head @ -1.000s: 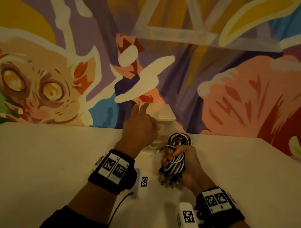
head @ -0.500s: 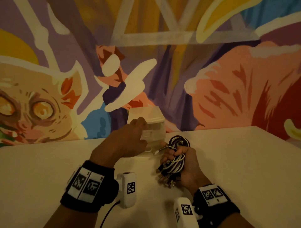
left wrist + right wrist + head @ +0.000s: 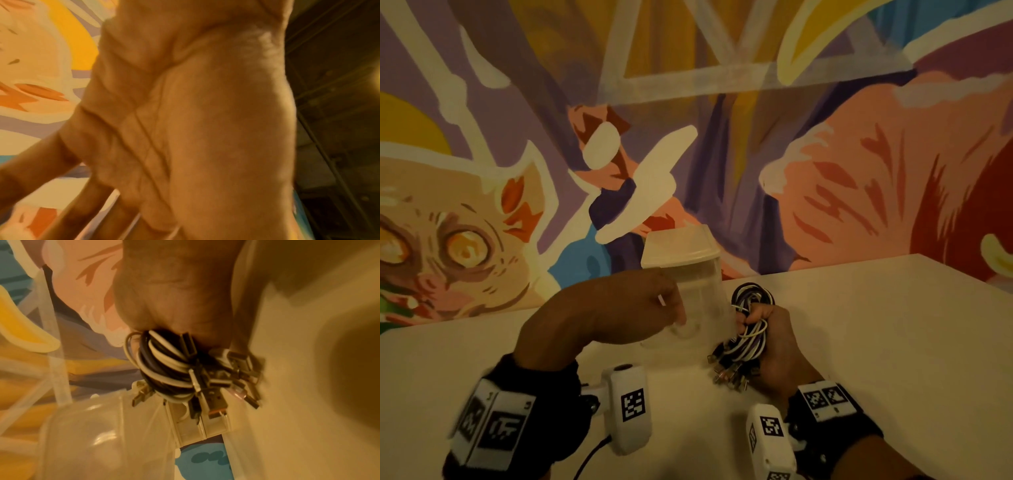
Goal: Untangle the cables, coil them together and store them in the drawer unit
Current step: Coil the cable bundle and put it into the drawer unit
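Your right hand (image 3: 774, 346) is closed tight around a coiled bundle of black and white cables (image 3: 748, 329), their metal plugs hanging loose below your fist, just above the pale tabletop (image 3: 893, 342). Directly to its left, almost touching the bundle, stands a small translucent plastic drawer unit (image 3: 688, 274) against a painted mural wall (image 3: 825, 171). Your left hand (image 3: 619, 311) reaches to the unit's front, fingers curled at a lower drawer; whether they actually have hold of a handle cannot be told, as the hand blurs and hides it. The unit looks light, so pulling one-handed may well drag or tip it instead of sliding the drawer out. The dangling plugs could snag on the drawer's edge, and slackening your grip would probably let the coil spring apart.
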{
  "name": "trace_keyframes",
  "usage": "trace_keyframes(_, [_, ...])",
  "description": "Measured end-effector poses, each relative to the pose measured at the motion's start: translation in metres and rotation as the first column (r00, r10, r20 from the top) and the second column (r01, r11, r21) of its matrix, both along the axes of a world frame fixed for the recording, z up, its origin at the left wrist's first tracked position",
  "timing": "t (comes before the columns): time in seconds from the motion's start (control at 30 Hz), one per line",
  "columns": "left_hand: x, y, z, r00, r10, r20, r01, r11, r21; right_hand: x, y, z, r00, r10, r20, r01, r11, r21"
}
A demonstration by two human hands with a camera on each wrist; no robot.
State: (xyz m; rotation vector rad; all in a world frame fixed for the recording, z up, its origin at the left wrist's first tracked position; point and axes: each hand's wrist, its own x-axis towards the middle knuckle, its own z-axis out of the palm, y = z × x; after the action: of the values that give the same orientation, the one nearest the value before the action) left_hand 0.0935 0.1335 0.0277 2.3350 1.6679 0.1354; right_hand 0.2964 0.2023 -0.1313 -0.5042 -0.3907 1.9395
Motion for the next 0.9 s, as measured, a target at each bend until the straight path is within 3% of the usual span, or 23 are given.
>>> trace_keyframes(0.1, [-0.001, -0.011, 0.006, 0.997, -0.049, 0.058, 0.052, 0.997, -0.062, 0.002, 0.007, -0.008, 0.997, -0.002, 0.081, 0.001, 1.000, 0.018])
trace_keyframes(0.23, [-0.023, 0.012, -0.001, 0.962, 0.042, 0.271, -0.063, 0.996, 0.068, 0.006, 0.007, -0.010, 0.994, 0.052, 0.101, -0.059, 0.996, 0.069])
trace_keyframes(0.3, [-0.041, 0.038, -0.020, 0.887, 0.130, 0.443, -0.196, 0.975, 0.107, 0.007, 0.005, -0.008, 0.989, 0.053, 0.135, -0.065, 0.994, 0.087])
trace_keyframes(0.4, [-0.061, 0.065, -0.065, 0.653, 0.244, 0.717, -0.369, 0.929, 0.019, 0.007, 0.004, -0.006, 0.983, 0.049, 0.178, -0.068, 0.992, 0.102])
trace_keyframes(0.47, [-0.064, 0.075, -0.101, 0.587, 0.230, 0.776, -0.366, 0.931, 0.001, 0.008, 0.003, -0.005, 0.971, 0.007, 0.240, -0.030, 0.996, 0.088])
trace_keyframes(0.6, [-0.055, 0.087, -0.140, 0.501, 0.055, 0.864, -0.249, 0.965, 0.083, 0.002, -0.021, 0.020, 0.953, -0.016, 0.301, 0.001, 0.999, 0.048])
trace_keyframes(0.63, [-0.054, 0.091, -0.142, 0.491, 0.005, 0.871, -0.235, 0.964, 0.127, 0.001, -0.023, 0.025, 0.953, 0.001, 0.304, -0.016, 0.999, 0.046])
trace_keyframes(0.77, [-0.049, 0.102, -0.147, 0.568, -0.119, 0.815, -0.251, 0.917, 0.310, -0.003, -0.045, 0.051, 0.952, 0.046, 0.303, -0.057, 0.998, 0.026])
trace_keyframes(0.83, [-0.050, 0.107, -0.149, 0.555, -0.139, 0.820, -0.274, 0.900, 0.339, -0.004, -0.040, 0.046, 0.909, 0.002, 0.417, -0.018, 0.999, 0.034])
trace_keyframes(0.9, [-0.050, 0.110, -0.151, 0.542, -0.164, 0.824, -0.260, 0.900, 0.350, -0.001, -0.036, 0.046, 0.813, -0.132, 0.568, 0.111, 0.991, 0.071])
